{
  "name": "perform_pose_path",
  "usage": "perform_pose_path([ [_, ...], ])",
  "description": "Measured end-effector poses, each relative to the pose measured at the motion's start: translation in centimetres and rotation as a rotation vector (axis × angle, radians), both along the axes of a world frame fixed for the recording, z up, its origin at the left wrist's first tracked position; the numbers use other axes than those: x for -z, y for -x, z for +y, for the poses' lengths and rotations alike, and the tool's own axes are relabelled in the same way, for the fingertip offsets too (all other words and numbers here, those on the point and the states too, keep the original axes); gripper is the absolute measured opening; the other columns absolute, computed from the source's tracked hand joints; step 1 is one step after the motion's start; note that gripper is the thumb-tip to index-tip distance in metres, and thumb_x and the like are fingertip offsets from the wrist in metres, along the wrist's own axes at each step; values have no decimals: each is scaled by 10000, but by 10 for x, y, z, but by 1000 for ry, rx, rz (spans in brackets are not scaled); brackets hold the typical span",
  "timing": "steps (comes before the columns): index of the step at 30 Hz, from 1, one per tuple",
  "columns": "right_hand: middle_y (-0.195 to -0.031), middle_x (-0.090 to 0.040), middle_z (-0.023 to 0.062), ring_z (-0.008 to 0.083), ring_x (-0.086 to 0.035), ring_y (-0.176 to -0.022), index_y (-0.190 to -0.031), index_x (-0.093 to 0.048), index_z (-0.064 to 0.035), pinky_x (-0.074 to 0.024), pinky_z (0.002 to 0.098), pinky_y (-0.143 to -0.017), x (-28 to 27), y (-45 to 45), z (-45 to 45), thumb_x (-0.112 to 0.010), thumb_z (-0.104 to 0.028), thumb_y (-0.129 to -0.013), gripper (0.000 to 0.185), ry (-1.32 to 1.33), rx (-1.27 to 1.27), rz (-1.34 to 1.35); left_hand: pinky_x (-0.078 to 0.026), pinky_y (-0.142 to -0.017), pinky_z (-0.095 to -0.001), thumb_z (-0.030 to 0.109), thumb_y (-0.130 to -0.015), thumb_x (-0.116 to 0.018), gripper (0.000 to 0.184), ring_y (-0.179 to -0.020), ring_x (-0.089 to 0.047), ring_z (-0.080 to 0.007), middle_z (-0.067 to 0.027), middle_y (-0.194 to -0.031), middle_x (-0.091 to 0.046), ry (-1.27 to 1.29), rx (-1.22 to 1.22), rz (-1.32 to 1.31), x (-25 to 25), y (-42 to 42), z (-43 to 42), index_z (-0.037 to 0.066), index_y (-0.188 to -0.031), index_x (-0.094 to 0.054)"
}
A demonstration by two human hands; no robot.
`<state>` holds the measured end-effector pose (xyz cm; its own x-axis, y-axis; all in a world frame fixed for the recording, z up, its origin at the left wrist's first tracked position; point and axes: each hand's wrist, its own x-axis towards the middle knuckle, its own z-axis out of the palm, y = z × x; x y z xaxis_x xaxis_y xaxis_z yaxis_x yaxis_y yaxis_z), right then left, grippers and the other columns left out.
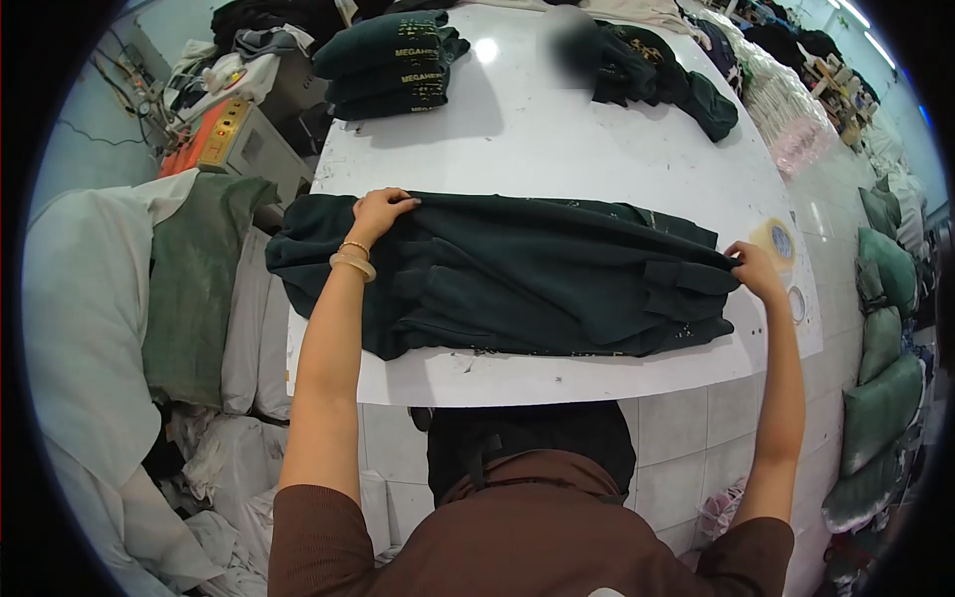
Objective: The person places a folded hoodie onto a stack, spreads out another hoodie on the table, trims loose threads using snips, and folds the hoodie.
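Observation:
A dark green sweatshirt [537, 264] lies stretched sideways across the table in front of me, folded lengthwise. One sleeve [686, 284] runs along its top, with the cuff at the right end. My left hand [383, 212] is closed on the far edge of the cloth near the bunched left end; the fingertips pinch the fabric. At the opposite end my right hand [758, 272] grips the sweatshirt's right tip between thumb and fingers. Bits of printed pattern show along the near and far edges of the garment.
The white table [557, 149] carries a folded stack of green sweatshirts [388, 70] at back left and a crumpled dark green garment [657, 75] at back right. Tape rolls [779, 241] lie beside my right hand. An orange-topped machine [234, 139] and cloth-covered bundles [95, 328] stand left.

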<state>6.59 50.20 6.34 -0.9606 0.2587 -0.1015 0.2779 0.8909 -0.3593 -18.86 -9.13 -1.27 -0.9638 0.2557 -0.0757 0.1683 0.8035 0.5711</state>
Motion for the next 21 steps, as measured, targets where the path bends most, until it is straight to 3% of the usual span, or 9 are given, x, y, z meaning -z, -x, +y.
perform_pose_path([
  [3,-853,-640,216,402,-602,-847,-868,-638,-23,-478,446,-733,2,4,-1,-529,-84,-679,227,-291,110,104,-317,-888,-416,496,-763,-667,366,-891,-620,-204,-39,-847,-695,73,-88,18,7,7,8,172,-920,-736],
  [6,-897,-621,156,341,-581,-918,-875,-613,-48,-415,481,-745,-58,-13,-30,-507,-57,-723,186,-546,315,269,-324,-882,-417,482,-757,-673,354,-884,-621,-203,-36,-838,-693,84,-105,-4,7,8,9,164,-902,-735],
  [10,-964,-594,72,265,-540,-995,-865,-638,-92,-395,475,-779,-49,-49,-29,-509,-43,-741,186,-764,387,226,-357,-850,-337,469,-757,-683,350,-821,-621,-166,-18,-796,-682,25,-73,-14,12,10,2,151,-895,-730],
  [12,-961,-607,77,278,-553,-970,-904,-656,-89,-400,461,-794,-41,-68,-22,-511,-39,-736,227,-722,520,53,-360,-836,-314,459,-757,-691,340,-786,-612,-156,-5,-777,-675,9,-82,-42,11,8,3,147,-886,-727],
  [13,-925,-631,106,332,-576,-877,-929,-662,-88,-426,421,-759,-15,-89,9,-503,-18,-707,282,-588,502,244,-361,-829,-302,450,-757,-696,332,-774,-602,-142,3,-768,-669,-12,-91,-55,11,7,3,142,-880,-726],
  [15,-793,-640,80,282,-599,-712,-897,-638,-51,-443,326,-660,-22,-120,36,-474,-11,-684,271,-312,316,281,-357,-821,-284,423,-761,-708,318,-752,-572,-98,32,-747,-652,-37,-116,-75,1,3,6,122,-862,-720],
  [18,-737,-527,-38,47,-491,-659,-836,-584,-23,-379,191,-592,-103,-157,-2,-447,-50,-697,197,503,465,485,-353,-818,-277,421,-765,-705,320,-762,-568,-82,43,-749,-652,-134,-103,-148,1,6,1,116,-862,-721],
  [19,-716,-509,-32,51,-469,-654,-823,-560,-38,-361,194,-596,-119,-159,12,-459,-51,-701,159,525,421,455,-353,-818,-277,421,-765,-705,320,-762,-568,-82,43,-749,-652,-124,-95,-149,4,9,-2,116,-862,-721],
  [21,-669,-457,-18,88,-440,-660,-791,-503,-11,-354,243,-598,-118,-127,43,-503,-70,-749,73,68,305,652,-352,-805,-257,411,-770,-703,306,-760,-558,-72,52,-744,-645,-192,-75,-186,12,18,-6,119,-861,-723],
])
